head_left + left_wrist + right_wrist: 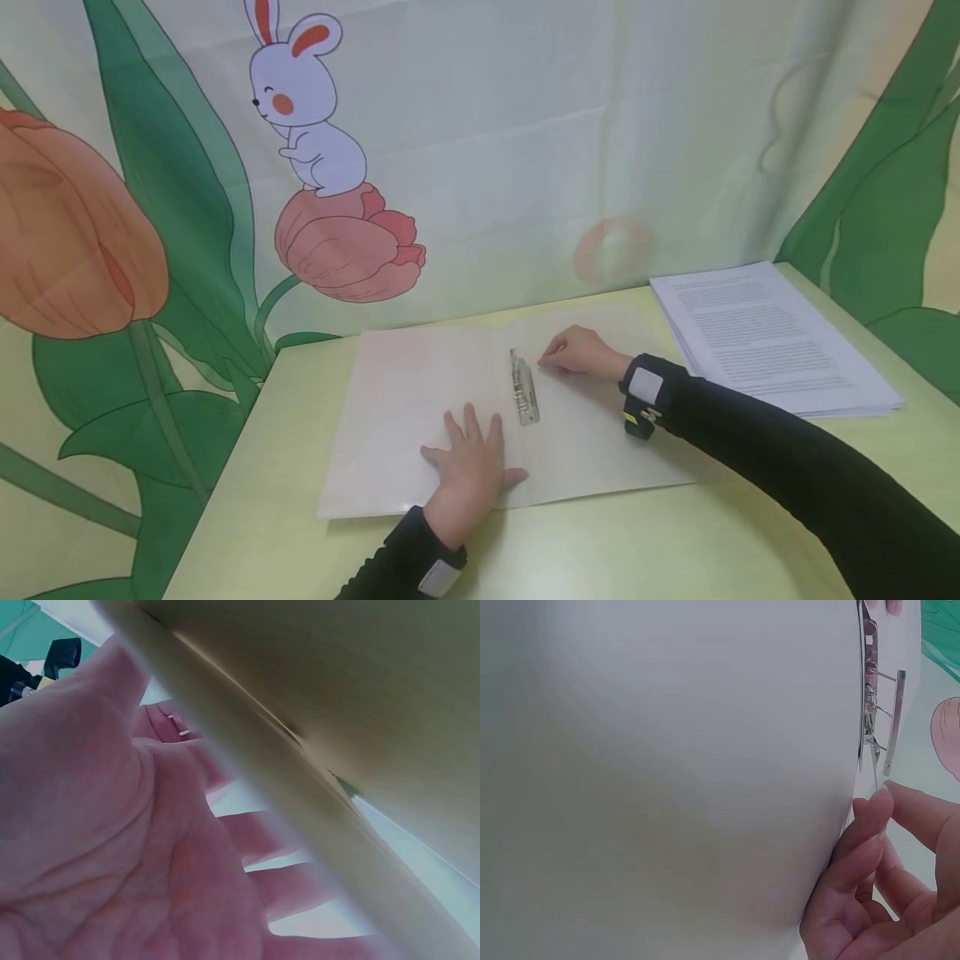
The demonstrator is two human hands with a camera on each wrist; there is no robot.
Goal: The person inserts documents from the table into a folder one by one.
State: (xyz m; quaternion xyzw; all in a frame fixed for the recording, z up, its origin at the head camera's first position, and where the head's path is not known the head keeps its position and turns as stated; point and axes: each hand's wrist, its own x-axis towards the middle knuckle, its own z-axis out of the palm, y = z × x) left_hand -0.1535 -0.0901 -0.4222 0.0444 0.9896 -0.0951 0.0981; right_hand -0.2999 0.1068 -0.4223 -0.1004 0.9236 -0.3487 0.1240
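Note:
A white folder (420, 392) lies spread flat on the table, with a metal lever clip (528, 392) near its spine. In the right wrist view the clip's bar (895, 724) stands raised on thin prongs. My right hand (581, 350) is just right of the clip, thumb and forefinger pinching the tip of its thin lever (876, 759); the other fingers are curled in. Spread wide, my left hand (471, 473) rests on the folder's lower edge beside the spine. The left wrist view shows its palm (150, 847) next to the blurred folder edge (247, 765).
A stack of printed paper (765, 333) lies at the back right, beside the folder's right cover. The pale yellow table (277, 467) meets a cloth backdrop (510, 167) printed with tulips and a rabbit. My right sleeve (780, 450) crosses the table's right side.

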